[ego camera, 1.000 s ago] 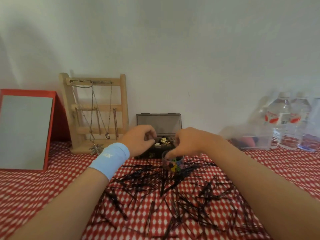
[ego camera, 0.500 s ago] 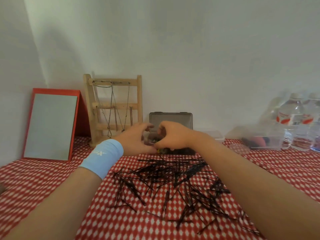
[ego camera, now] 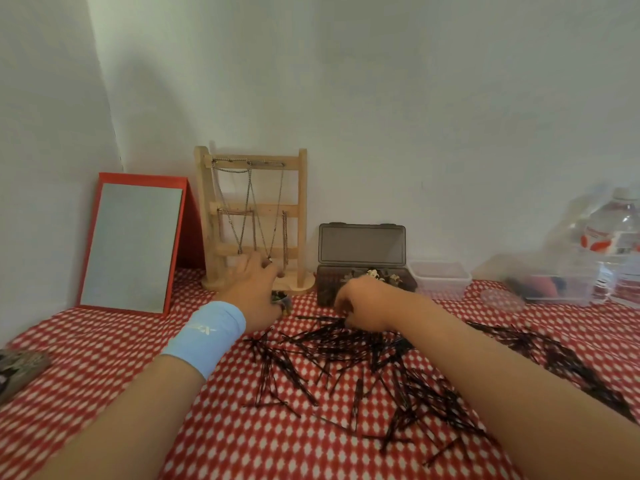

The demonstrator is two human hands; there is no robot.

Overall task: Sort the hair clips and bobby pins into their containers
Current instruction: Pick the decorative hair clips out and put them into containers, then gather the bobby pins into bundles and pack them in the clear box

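Observation:
Several black bobby pins (ego camera: 349, 355) lie scattered in a pile on the red checked cloth (ego camera: 104, 348). My right hand (ego camera: 367, 301) sits at the pile's far edge, its fingers curled down around some pins. A small clear cup of coloured hair clips (ego camera: 281, 299) stands left of the pile, in front of the wooden stand. My left hand (ego camera: 252, 289), blurred and with a blue wristband, covers the cup from above and grips it. Behind my right hand a dark plastic box (ego camera: 362, 245) stands with its lid up and small clips inside.
At the back left, a wooden jewellery stand (ego camera: 256, 209) with chains and a red-framed mirror (ego camera: 135, 244) lean at the wall. Right of the box are a clear tub (ego camera: 440, 275), a clear lid (ego camera: 502, 299) and water bottles (ego camera: 616, 244). A dark object (ego camera: 17, 368) lies at the left edge.
The cup of clips has gone from my right hand in front of the box to my left hand, further left by the stand. My right hand dropped onto the pins. The view turned left.

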